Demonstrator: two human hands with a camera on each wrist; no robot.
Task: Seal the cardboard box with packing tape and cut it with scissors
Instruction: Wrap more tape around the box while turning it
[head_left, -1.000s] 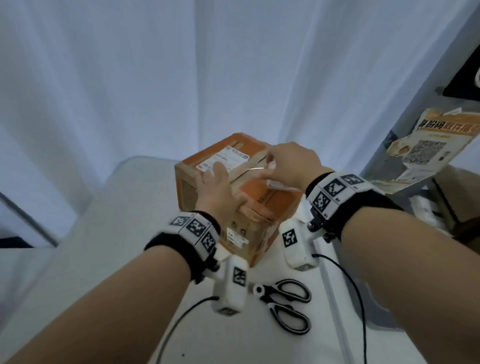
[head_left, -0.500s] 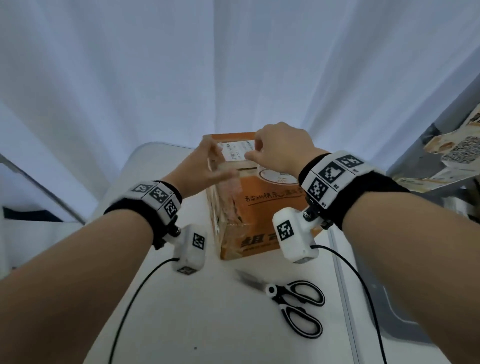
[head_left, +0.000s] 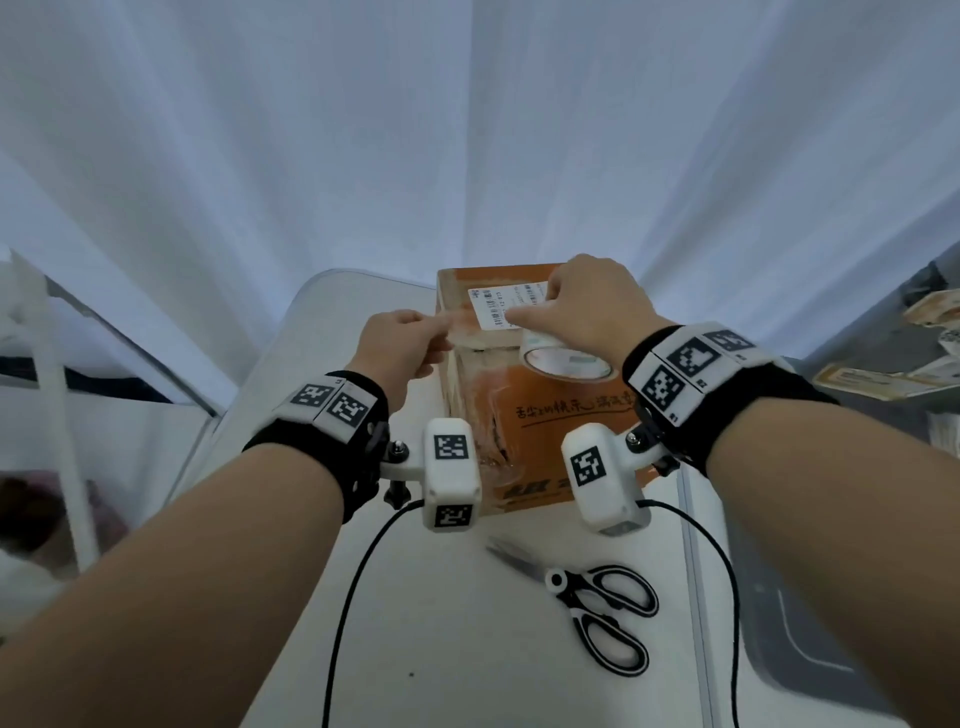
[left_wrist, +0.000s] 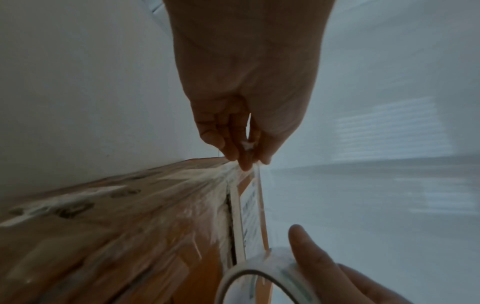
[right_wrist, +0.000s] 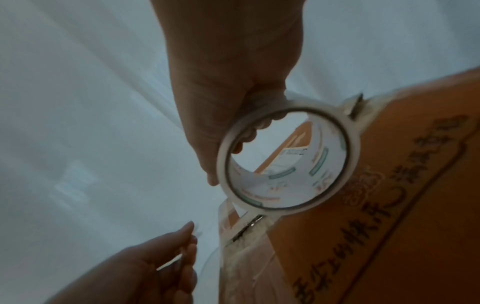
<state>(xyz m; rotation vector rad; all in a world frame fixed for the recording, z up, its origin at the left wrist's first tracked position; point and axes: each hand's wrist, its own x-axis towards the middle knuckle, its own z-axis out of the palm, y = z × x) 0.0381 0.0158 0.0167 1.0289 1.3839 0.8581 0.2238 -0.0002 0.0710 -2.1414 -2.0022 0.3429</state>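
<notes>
An orange cardboard box (head_left: 561, 415) with a white shipping label (head_left: 506, 306) stands on the white table (head_left: 441, 649). My right hand (head_left: 571, 306) grips a roll of clear packing tape (head_left: 566, 358) at the box's near top edge; the right wrist view shows the roll (right_wrist: 288, 162) against the box (right_wrist: 389, 205). My left hand (head_left: 439, 327) pinches the free tape end just left of the box top. In the left wrist view its fingertips (left_wrist: 246, 156) hold the clear strip (left_wrist: 257, 185), stretched over the box (left_wrist: 116, 226) towards the roll (left_wrist: 259, 277). Black-handled scissors (head_left: 602, 608) lie shut on the table in front of the box.
A white curtain (head_left: 467, 130) hangs close behind the table. A white frame (head_left: 57, 374) stands at the left. Printed papers (head_left: 930, 322) sit at the right past the table edge, with a grey surface (head_left: 810, 623) below. Camera cables (head_left: 353, 597) trail over the table.
The box was turned on the table a second ago. My left hand has left the box side and now pinches the tape end, drawn left from the roll. The right hand has lowered the roll.
</notes>
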